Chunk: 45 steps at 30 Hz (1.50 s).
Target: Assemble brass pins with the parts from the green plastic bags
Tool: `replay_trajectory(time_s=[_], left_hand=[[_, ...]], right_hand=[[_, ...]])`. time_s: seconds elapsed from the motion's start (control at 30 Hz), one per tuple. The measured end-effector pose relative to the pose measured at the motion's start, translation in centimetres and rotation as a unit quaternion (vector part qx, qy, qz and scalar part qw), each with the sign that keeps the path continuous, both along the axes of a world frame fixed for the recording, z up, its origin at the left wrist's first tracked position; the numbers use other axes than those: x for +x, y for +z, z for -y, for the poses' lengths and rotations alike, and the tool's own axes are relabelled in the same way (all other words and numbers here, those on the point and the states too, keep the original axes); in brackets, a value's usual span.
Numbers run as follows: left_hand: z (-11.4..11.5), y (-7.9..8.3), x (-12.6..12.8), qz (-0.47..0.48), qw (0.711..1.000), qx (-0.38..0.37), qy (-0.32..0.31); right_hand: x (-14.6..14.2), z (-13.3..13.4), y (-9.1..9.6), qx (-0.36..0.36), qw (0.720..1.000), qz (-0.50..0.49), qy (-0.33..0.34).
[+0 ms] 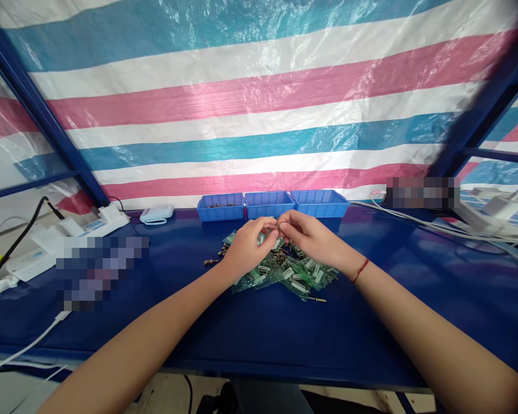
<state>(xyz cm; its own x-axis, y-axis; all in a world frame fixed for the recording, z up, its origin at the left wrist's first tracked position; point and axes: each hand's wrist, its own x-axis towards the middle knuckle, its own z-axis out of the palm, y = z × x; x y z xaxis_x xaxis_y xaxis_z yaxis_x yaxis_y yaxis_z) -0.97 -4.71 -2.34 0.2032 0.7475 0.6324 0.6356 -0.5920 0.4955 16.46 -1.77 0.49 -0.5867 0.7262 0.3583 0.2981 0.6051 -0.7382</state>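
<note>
My left hand [252, 244] and my right hand [304, 233] meet fingertip to fingertip above a heap of small parts. Both are closed in a pinch around something small and dark that I cannot make out. Below them lie several clear greenish plastic packets [296, 279] with pale cylindrical pieces inside. Dark metal bolt-like parts [280, 256] are mixed among the packets, partly hidden by my hands. One such metal part [210, 262] lies apart, left of the heap. A thin pin-like piece [318, 299] rests at the heap's front edge.
Behind the heap stand three blue bins; the left bin [220, 214] holds small metal parts. A light blue case [157, 214] sits at the back left. Power strips [38, 253] and cables lie left, more cables [440, 227] right. The blue table [285, 339] ends near my body.
</note>
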Motion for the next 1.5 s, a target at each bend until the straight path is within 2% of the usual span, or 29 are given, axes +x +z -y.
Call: replay_trajectory(time_s=[0.3,0.5,0.57,0.63,0.73,0.83,0.93,1.03,1.2,1.3,1.4,1.5], left_hand=[[0.4,0.5,-0.1,0.060,0.998,-0.004,0.014],[0.1,0.5,-0.2,0.075,0.997,-0.006,0.029],[0.0,0.4,-0.3,0.074,0.997,-0.007,0.027],[-0.1,0.3,-0.4,0.073,0.997,-0.013,0.021],[-0.2,0.1,-0.4,0.075,0.997,-0.028,0.010],[-0.2,-0.1,-0.2,0.078,0.996,-0.040,-0.002],[-0.6,-0.1,-0.2,0.074,0.996,-0.040,-0.005],[-1.8,0.7,-1.2,0.071,0.997,-0.021,0.025],[-5.8,2.6,-5.1,0.058,0.987,0.020,0.145],[-7.3,2.6,-6.9,0.030,0.978,0.032,0.202],[-6.8,1.6,-6.9,-0.009,0.976,0.031,0.216],[-5.0,0.3,-5.7,-0.054,0.982,0.020,0.180]], right_hand=[[-0.3,0.3,0.5,-0.071,0.995,-0.073,0.024],[-0.7,0.2,0.1,-0.140,0.979,-0.137,-0.050],[-0.9,0.1,-0.2,-0.127,0.978,-0.154,-0.061],[-1.0,0.1,-0.4,-0.079,0.982,-0.154,-0.071],[-1.1,0.4,-0.5,0.069,0.987,-0.097,-0.111],[-1.2,0.9,-0.5,0.219,0.967,-0.022,-0.130],[-0.9,1.0,-0.1,0.281,0.954,0.008,-0.107],[-0.2,0.6,0.5,0.277,0.956,0.035,-0.087],[1.1,0.0,1.3,0.182,0.968,0.171,-0.007],[1.2,-0.1,1.1,0.145,0.961,0.234,0.030],[1.0,0.0,0.8,0.136,0.952,0.272,0.028],[0.9,0.0,0.4,0.132,0.949,0.286,0.005]])
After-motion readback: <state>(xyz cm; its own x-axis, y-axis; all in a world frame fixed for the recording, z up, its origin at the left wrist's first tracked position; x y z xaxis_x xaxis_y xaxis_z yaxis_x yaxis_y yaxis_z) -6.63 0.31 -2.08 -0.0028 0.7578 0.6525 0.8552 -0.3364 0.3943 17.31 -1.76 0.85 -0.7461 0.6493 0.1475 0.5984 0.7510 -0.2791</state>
